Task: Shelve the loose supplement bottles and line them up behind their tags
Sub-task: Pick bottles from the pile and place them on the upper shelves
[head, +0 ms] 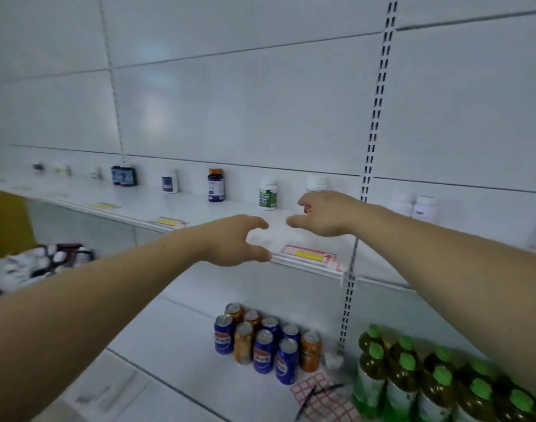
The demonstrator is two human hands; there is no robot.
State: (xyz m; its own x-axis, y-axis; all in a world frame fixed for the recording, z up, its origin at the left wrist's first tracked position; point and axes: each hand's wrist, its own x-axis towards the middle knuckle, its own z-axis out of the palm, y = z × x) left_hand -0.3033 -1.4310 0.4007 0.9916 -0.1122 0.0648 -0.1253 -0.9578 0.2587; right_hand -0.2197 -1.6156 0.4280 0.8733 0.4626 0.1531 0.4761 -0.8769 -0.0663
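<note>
Several supplement bottles stand spaced along the back of the white upper shelf (pixel 218 214): a dark one (pixel 124 176), a white and blue one (pixel 169 181), a purple one with an orange cap (pixel 215 185) and a green-labelled white one (pixel 268 194). My right hand (pixel 327 213) reaches over the shelf with its fingers curled round a white bottle (pixel 317 181); a red patch of label shows under the fingers. My left hand (pixel 234 240) hovers at the shelf's front edge, fingers and thumb spread, holding nothing. Yellow price tags (pixel 309 254) (pixel 168 222) sit on the front rail.
Two more white bottles (pixel 423 207) stand right of the slotted upright (pixel 374 123). On the lower shelf are several drink cans (pixel 263 345), green-capped bottles (pixel 412 376), a red sticker sheet with a pen (pixel 321 397). A bag with more items lies at left (pixel 47 260).
</note>
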